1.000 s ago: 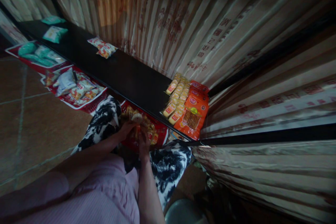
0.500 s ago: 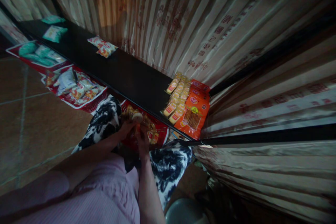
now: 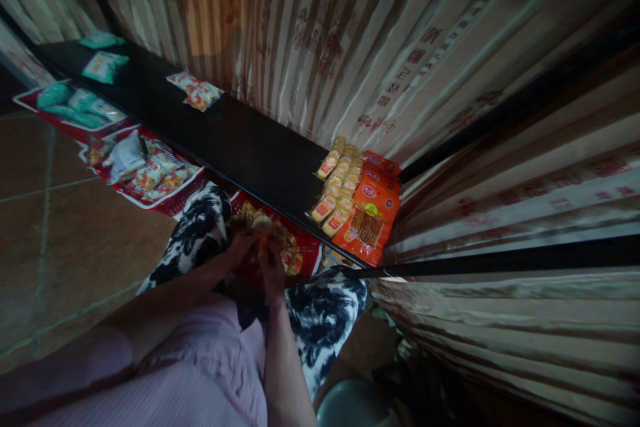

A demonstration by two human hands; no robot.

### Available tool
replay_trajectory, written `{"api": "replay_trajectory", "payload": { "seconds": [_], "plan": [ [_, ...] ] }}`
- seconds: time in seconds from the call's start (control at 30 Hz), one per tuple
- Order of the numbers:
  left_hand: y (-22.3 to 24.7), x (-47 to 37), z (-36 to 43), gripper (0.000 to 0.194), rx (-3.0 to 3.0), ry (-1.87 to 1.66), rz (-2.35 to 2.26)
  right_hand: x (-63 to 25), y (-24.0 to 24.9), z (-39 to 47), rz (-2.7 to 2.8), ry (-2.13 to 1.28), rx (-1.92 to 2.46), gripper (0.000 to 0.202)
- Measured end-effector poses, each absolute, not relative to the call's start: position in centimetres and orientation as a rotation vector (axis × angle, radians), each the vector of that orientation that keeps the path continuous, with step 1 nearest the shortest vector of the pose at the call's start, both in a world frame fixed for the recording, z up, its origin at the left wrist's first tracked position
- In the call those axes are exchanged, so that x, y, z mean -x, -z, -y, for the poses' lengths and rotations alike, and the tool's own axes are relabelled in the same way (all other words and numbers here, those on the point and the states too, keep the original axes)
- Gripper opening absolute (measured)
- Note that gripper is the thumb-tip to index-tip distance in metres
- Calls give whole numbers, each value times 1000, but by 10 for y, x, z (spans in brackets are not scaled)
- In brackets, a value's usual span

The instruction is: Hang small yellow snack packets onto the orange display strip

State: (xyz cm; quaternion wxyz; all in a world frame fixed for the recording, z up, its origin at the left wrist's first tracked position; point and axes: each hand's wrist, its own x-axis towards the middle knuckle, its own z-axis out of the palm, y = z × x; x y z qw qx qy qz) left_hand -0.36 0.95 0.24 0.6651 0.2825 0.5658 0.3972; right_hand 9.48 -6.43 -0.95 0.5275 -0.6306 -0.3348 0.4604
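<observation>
Between my knees, my left hand [image 3: 243, 247] and my right hand [image 3: 272, 267] meet over a red basket [image 3: 314, 257] of small golden-wrapped snacks [image 3: 291, 260]. The fingers of both are closed on a small snack packet [image 3: 261, 223] with a pale, round end and an orange part lower down. Dim light and my fingers hide its details. On the black shelf [image 3: 240, 140] just beyond, yellow snack packets [image 3: 336, 193] lie in rows beside large orange cracker bags [image 3: 369, 213].
Red baskets to the left hold green packets [image 3: 77, 105] and white-and-orange snack bags [image 3: 155, 170]. One similar bag [image 3: 197, 90] and green packs [image 3: 105, 67] lie along the shelf. A pleated printed curtain [image 3: 325, 40] hangs behind; a dark bar [image 3: 500, 258] crosses on the right.
</observation>
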Motion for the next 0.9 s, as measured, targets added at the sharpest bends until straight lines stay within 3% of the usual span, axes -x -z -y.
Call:
{"api": "replay_trajectory", "payload": {
  "seconds": [0.9],
  "plan": [
    [-10,2,-13,11,-975,-922,-1487,-95,10,64,940,-1020,1518,47]
  ]
}}
